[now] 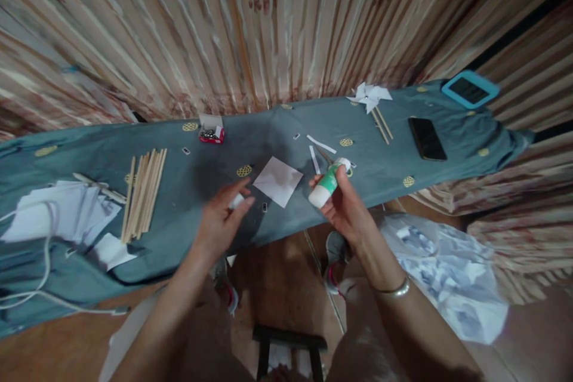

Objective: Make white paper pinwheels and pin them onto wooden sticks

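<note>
My right hand [347, 209] is closed around a green and white glue stick [330, 184], held tilted above the cloth. My left hand [221, 215] has its fingers curled around a small white cap [236, 201]. Between the hands lies a square of white paper [278, 181], flat on the cloth with one corner toward me. Just beyond the glue stick are two narrow paper strips [314, 160] and a pair of scissors [324, 155], largely hidden by my right hand.
Wooden sticks [144, 194] and stacked paper sheets [62, 212] lie left, near a white cable [47, 250]. A red box of metal pins [211, 131] sits behind. Rightward are a paper pinwheel [370, 97], a phone [427, 138], a blue-framed device [470, 89] and a plastic bag [447, 274] below.
</note>
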Demonstrator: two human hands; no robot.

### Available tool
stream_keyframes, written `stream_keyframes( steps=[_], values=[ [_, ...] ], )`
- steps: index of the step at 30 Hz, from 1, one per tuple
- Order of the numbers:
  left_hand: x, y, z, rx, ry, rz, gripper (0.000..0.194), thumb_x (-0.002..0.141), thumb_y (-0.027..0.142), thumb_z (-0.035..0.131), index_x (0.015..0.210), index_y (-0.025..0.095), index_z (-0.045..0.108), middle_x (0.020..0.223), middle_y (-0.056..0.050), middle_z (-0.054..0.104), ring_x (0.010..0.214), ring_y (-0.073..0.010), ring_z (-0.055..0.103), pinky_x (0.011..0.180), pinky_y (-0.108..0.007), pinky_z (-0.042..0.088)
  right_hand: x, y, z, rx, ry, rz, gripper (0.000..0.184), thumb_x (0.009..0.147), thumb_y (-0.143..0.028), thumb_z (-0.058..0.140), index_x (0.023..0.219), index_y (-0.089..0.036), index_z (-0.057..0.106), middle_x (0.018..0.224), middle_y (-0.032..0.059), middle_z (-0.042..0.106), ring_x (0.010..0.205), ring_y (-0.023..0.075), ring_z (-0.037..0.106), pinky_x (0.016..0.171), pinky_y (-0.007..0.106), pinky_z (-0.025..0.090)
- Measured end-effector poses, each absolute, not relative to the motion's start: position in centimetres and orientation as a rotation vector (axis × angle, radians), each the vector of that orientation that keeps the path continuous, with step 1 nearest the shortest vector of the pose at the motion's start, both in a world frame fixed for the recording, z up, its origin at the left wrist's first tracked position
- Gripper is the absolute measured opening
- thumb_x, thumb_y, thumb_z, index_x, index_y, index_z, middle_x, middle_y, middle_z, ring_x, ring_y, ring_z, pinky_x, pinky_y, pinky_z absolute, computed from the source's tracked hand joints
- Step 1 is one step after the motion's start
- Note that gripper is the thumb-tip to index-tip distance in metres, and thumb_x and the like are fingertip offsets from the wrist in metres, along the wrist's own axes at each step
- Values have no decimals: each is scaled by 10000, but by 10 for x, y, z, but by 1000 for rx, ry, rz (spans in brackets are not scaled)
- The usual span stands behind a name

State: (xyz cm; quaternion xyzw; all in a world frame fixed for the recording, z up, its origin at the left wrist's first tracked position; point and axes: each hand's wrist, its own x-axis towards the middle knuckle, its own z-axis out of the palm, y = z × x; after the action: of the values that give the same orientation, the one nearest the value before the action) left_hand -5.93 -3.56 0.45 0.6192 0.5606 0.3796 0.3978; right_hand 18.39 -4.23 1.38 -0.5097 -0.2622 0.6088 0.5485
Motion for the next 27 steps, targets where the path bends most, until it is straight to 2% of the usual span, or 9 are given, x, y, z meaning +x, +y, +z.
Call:
stream_keyframes(
  steps=[2, 4, 6, 10, 13, 15, 17, 21, 27],
  values=[
    [-83, -18, 0, 1808, 1585, 1003, 403, 902, 450, 490, 1191, 247, 685, 1080, -77, 689, 996, -244, 634, 924, -395, 497, 184, -46, 16, -1153, -477, 1472, 406, 775, -657, 681, 833, -257, 636, 818, 0, 746, 790, 173, 725, 627, 268, 598],
    [-102, -2, -9, 1988, 1698, 1013, 432, 927, 393, 404, 1215, 212, 670, 1144, -113, 663, 1096, -273, 609, 1000, -457, 466, 183, -49, 18, -1083, -375, 1506, 356, 758, -591, 740, 829, -256, 645, 811, -20, 749, 772, 152, 726, 642, 248, 605],
    [-114, 10, -21, 2102, 1787, 931, 425, 909, 334, 397, 1197, 197, 679, 1176, -143, 651, 1143, -309, 587, 1033, -512, 435, 184, -51, 20, -1029, -351, 1551, 287, 769, -515, 761, 835, -256, 659, 820, -29, 754, 776, 133, 724, 649, 223, 604],
    [-119, 22, -40, 2191, 1870, 733, 431, 870, 287, 417, 1199, 197, 680, 1256, -144, 627, 1205, -318, 566, 1068, -540, 402, 190, -51, 22, -983, -349, 1612, 139, 750, -298, 785, 828, -237, 687, 878, -20, 767, 804, 108, 713, 672, 177, 594],
    [-113, 25, -38, 2193, 1902, 679, 419, 864, 322, 497, 1232, 206, 660, 1402, -152, 549, 1313, -366, 481, 1084, -572, 383, 192, -49, 23, -969, -288, 1587, 164, 672, -183, 812, 767, -230, 687, 851, -32, 760, 779, 92, 701, 714, 156, 597],
    [-105, 22, -29, 2237, 1906, 728, 418, 874, 321, 538, 1264, 207, 636, 1487, -145, 478, 1415, -393, 355, 1113, -599, 343, 192, -46, 22, -988, -264, 1559, 198, 633, -168, 843, 743, -225, 689, 803, -41, 747, 722, 83, 687, 706, 153, 602],
    [-92, 15, -20, 2337, 1821, 800, 394, 913, 285, 522, 1291, 214, 608, 1515, -112, 458, 1461, -357, 296, 1156, -600, 295, 191, -42, 23, -1030, -286, 1509, 225, 605, -188, 880, 736, -213, 699, 745, -48, 727, 660, 74, 665, 690, 154, 604],
    [-53, -13, -21, 2521, 1353, 741, 343, 984, 213, 401, 1227, 175, 640, 1386, -118, 593, 1386, -267, 449, 1139, -496, 402, 186, -29, 24, -1107, -360, 1403, 284, 561, -295, 931, 675, -196, 691, 629, -58, 675, 557, 52, 607, 547, 124, 554],
    [-17, -37, -41, 2624, 1230, 549, 451, 992, 322, 457, 1416, 178, 506, 1530, -176, 444, 1467, -338, 335, 1146, -586, 348, 172, -9, 17, -1104, -374, 1398, 295, 544, -304, 919, 636, -191, 663, 556, -65, 630, 453, 35, 525, 410, 115, 453]
  ],
)
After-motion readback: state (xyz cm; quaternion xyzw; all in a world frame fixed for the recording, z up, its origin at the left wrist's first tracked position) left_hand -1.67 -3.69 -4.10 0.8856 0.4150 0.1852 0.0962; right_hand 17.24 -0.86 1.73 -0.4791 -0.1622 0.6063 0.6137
